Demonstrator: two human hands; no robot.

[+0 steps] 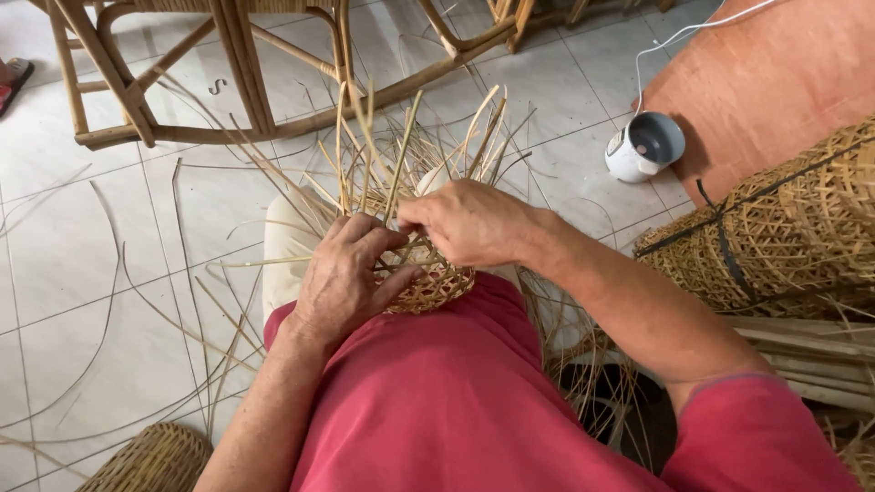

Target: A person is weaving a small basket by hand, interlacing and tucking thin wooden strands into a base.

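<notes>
Basket: half-woven basket (pixel 436 278) sat on the person's lap, loose strips (pixel 401 150) fanning upward.
Left hand (pixel 346 278): fingers clamped on the rim weave.
Right hand (pixel 469 221): pinched one strip.
Tip: keep strip taut, bend gently.

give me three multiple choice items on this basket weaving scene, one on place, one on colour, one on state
1. Where does the half-woven basket rest?
A. on the person's lap
B. on a table
C. on the rattan chair frame

2. What colour is the small cup on the floor?
A. black
B. white
C. green

3. How is the basket's top?
A. closed by a lid
B. trimmed flat
C. unfinished, loose strips sticking up

Answers:
1 A, it sits on the red-clad lap between the left hand and right hand.
2 B, its outside is white.
3 C, strips fan upward unwoven.
</notes>
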